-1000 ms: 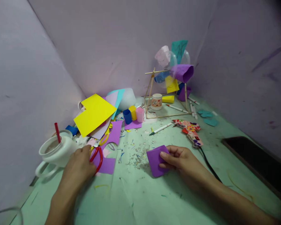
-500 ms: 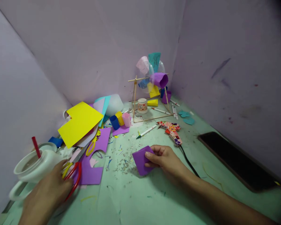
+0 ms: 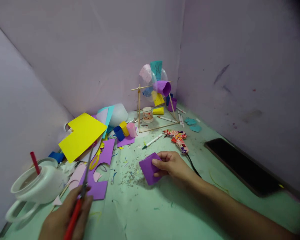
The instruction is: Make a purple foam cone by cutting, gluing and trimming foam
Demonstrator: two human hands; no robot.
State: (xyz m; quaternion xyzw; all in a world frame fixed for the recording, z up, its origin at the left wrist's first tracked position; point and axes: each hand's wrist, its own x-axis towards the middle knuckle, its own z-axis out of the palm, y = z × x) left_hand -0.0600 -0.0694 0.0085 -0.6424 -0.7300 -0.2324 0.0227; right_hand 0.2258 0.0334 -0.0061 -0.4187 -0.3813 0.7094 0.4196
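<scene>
The near-middle tabletop lies open (bar small scraps); the white pot blocks left, the phone right, the stick frame far.

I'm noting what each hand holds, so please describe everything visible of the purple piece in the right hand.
The purple piece is plain, roughly square and thin, apparently craft foam or card. A second layer seems to show at its top edge, so it may be folded. The right hand pinches its right side, thumb in front, holding it tilted over the green table. Its back is hidden.
</scene>
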